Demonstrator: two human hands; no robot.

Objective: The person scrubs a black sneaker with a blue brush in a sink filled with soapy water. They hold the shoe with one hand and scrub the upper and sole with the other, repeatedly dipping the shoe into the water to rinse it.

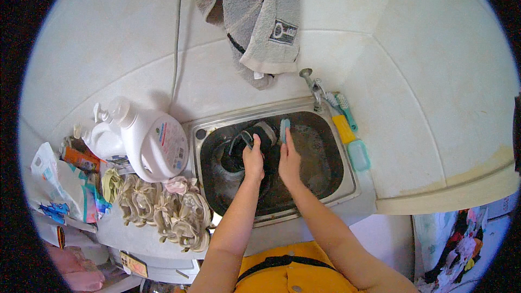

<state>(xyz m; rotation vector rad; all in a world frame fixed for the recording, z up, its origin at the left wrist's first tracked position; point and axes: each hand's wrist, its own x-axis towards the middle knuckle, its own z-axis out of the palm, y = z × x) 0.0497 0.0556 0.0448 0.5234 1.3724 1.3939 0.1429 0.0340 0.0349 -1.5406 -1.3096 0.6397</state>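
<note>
A dark shoe (263, 133), wet and partly hidden by the fingers, is held by my left hand (254, 160) over the steel sink (350, 179). My right hand (290, 162) grips a light-blue scrub brush (284, 130) just to the right of the shoe, its bristles facing left; whether they touch the shoe cannot be told. Murky, foamy water (311, 150) lies in the basin. Another dark item (232, 158) is below and left of the shoe, partly in the water; its form is unclear.
White detergent jugs (158, 142) and beige shoes (183, 219) stand left of the sink. At its right edge are brushes (346, 112), a yellow block (343, 129) and a teal soap dish (359, 155). The faucet (316, 93) is behind; a grey towel (270, 44) hangs above.
</note>
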